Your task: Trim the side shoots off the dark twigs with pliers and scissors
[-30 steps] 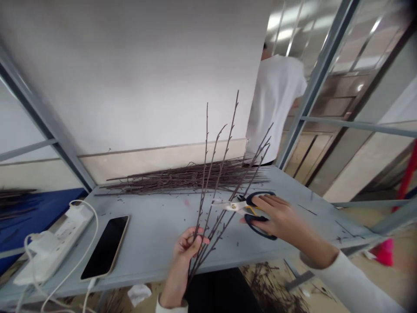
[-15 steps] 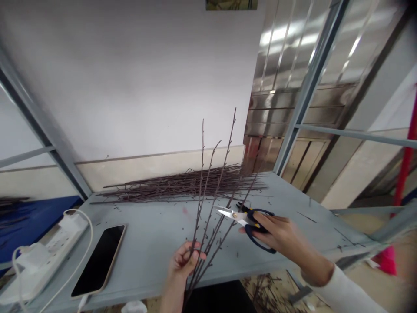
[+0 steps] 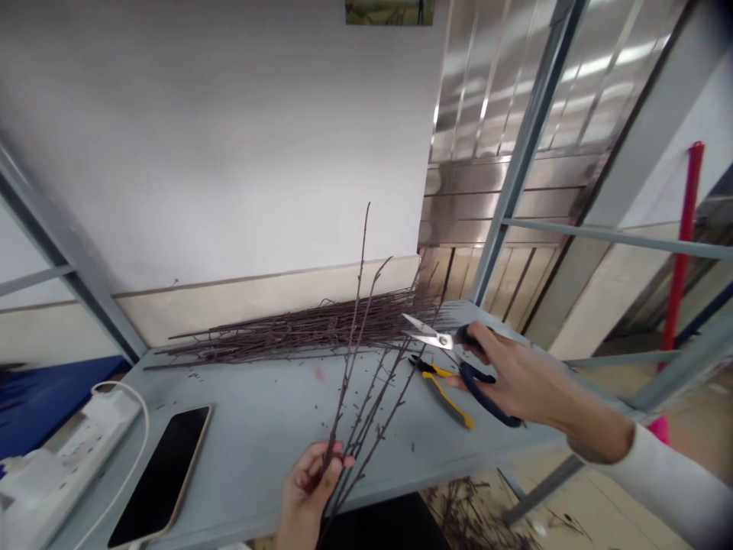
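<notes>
The left hand (image 3: 312, 481) pinches twigs (image 3: 345, 378) low, above the table's (image 3: 246, 435) front edge, seemingly so their tips fan freely; the right hand (image 3: 515, 374) grips scissors (image 3: 443, 341), blades parted, toward the right edge.

Your left hand (image 3: 312, 483) covered part of the twigs (image 3: 343, 391), whose lower ends you could not make out, your right sleeve (image 3: 681, 475) ran past the right edge, the wall picture (image 3: 389, 11) and power strip (image 3: 66, 466) were cropped top and left, and dark specks (image 3: 195, 375) on the table (image 3: 246, 458) were too small to identify.
</notes>
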`<state>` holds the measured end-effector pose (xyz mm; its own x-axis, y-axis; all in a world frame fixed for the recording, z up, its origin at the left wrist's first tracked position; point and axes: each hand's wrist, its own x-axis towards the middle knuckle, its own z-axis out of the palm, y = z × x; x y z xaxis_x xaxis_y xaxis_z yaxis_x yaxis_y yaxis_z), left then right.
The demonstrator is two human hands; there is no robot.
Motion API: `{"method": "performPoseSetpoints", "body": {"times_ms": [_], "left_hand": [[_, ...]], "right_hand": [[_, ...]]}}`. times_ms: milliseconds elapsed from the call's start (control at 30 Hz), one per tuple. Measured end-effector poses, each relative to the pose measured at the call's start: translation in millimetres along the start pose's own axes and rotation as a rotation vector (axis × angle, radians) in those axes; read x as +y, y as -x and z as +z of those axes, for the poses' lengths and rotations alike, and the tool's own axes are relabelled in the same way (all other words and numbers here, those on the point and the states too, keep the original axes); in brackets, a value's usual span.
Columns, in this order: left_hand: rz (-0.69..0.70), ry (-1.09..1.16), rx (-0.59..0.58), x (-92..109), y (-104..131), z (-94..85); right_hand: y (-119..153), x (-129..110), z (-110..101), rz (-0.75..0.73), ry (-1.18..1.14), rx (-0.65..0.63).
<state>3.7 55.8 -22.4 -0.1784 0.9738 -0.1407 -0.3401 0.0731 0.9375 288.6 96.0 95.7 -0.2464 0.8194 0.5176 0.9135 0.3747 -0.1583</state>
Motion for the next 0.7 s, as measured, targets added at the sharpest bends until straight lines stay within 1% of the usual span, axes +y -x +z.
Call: {"method": "performPoseSetpoints", "body": {"times_ms": [133, 233, 333, 433, 533, 700], "left_hand": [[0.003, 0.002, 0.003, -1, 1, 1.1], [0.015, 0.000, -0.003, 0, 3, 2.0], [0.046, -0.019, 0.001, 0, 3, 2.3], [0.081, -0.002, 0.014, -1, 3, 2.0], [0.101, -0.013, 0.031, -1, 3, 1.4], [0.101, -0.068, 0.038, 2, 4, -0.5]], "right_hand": [[-3, 0, -7, -0.099, 0.219, 0.019], [-7, 1, -7, -0.155, 0.337, 0.038], [-12, 3, -5, -0.179, 0.422, 0.053], [-14, 4, -3, -0.210, 0.455, 0.041], [-15, 5, -3, -0.222, 0.442, 0.029], [-12, 7, -3, -0.162, 0.452, -0.032]]}}
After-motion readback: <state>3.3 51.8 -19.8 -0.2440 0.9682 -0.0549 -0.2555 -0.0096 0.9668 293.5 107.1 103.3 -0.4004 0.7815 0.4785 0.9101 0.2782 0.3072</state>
